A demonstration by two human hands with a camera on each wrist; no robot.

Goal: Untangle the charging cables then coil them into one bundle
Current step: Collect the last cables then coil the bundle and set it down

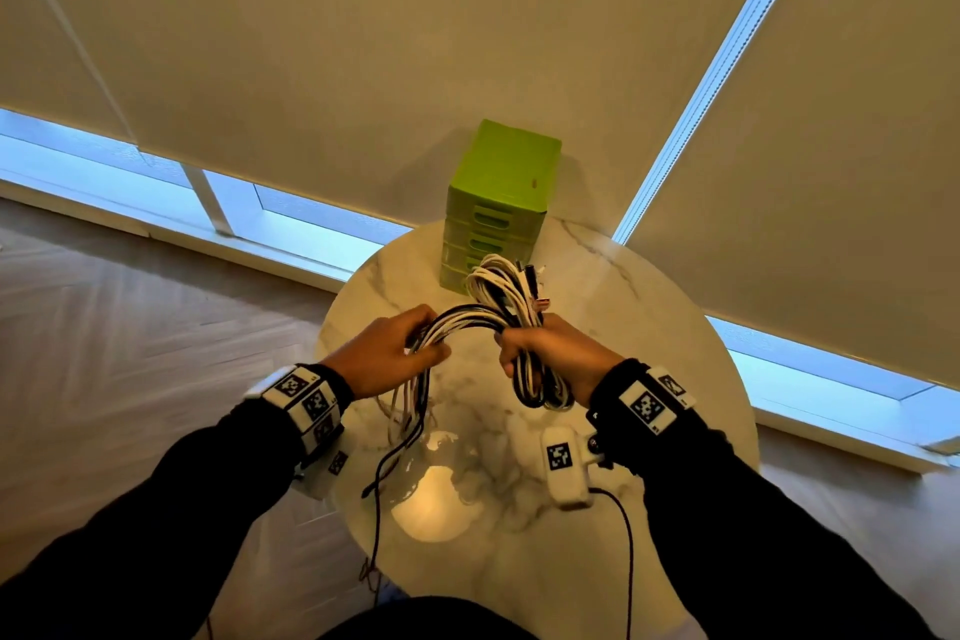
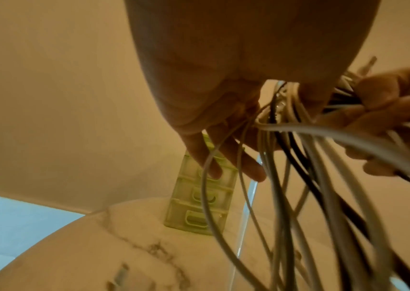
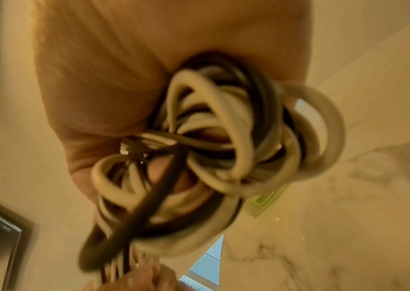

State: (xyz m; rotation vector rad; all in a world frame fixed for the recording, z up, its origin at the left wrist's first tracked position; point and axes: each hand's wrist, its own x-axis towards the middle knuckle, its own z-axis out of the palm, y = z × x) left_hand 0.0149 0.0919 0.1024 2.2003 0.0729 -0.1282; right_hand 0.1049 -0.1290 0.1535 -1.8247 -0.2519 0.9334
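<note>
Our right hand (image 1: 550, 353) clenches the coiled charging cables (image 1: 506, 296) before the green drawer unit (image 1: 501, 203). Our left hand (image 1: 387, 353) grasps the loose strands. Coils hide the right fingers in the blurred wrist view.

White and black charging cables (image 1: 498, 312) are gathered into loops standing up and hanging down over a marble table, a span arching sideways to loose strands (image 2: 298, 196) that trail onto it.

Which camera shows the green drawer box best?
The head view. There the green drawer box stands whole at the far edge of the round table. The left wrist view shows only some drawer fronts behind fingers and cables. The right wrist view shows just a green sliver.
</note>
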